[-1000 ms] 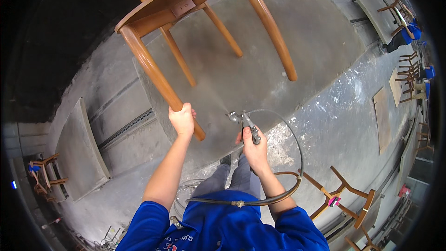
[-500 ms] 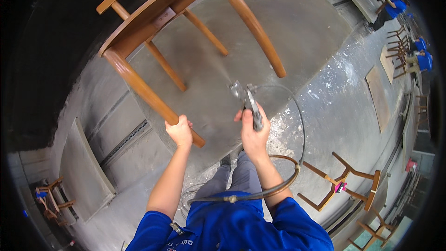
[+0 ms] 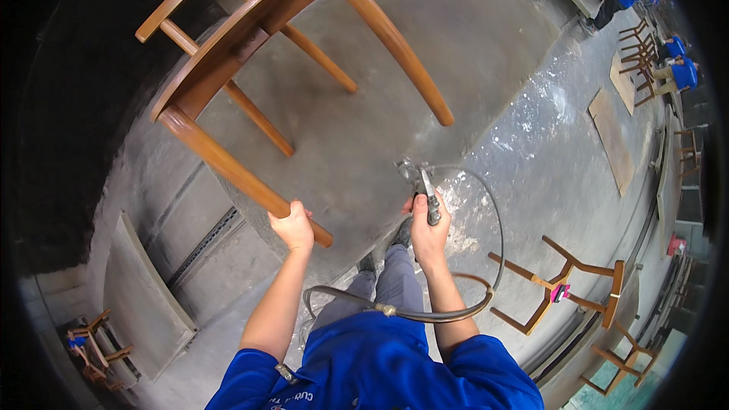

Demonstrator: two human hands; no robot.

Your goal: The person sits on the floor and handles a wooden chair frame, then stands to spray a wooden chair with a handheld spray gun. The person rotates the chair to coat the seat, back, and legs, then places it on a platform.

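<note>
My left hand [image 3: 292, 226] stays closed around a leg of the upturned wooden chair [image 3: 250, 61], which has tilted further left since a second ago. My right hand [image 3: 429, 231] keeps its grip on the spray gun [image 3: 424, 186], raised beside that leg, hose [image 3: 425, 311] looping below.

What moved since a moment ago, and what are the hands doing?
The brown wooden chair frame swung round to the left. The left hand still grips one leg; the right hand still holds the metal spray gun with its grey hose.
</note>
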